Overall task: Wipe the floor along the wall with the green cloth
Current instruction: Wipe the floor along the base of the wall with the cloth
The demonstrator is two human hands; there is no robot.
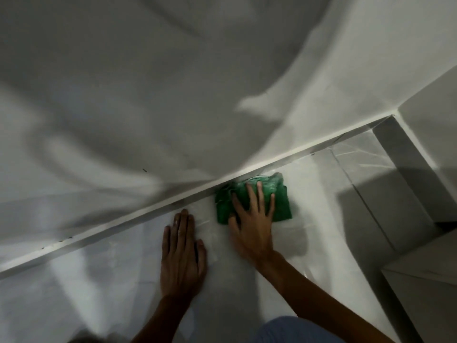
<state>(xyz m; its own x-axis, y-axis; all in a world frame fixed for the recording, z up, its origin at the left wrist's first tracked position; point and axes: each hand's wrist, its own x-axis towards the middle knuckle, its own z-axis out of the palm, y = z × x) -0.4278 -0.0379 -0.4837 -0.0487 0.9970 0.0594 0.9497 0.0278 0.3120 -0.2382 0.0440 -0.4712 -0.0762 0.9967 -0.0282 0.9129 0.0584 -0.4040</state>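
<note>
Right grip [252, 219]: fingers spread wide, palm flat on green cloth [279, 201], which lies on floor [309, 243] against skirting [148, 211] below wall [148, 95]. Left grip [181, 253]: flat, unladen, beside it

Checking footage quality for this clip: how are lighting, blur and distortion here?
Head view: dim, with broad soft shadows across the white wall; motion blur softens the crumpled green cloth and the right hand; wide-angle distortion tilts the white baseboard.
</note>
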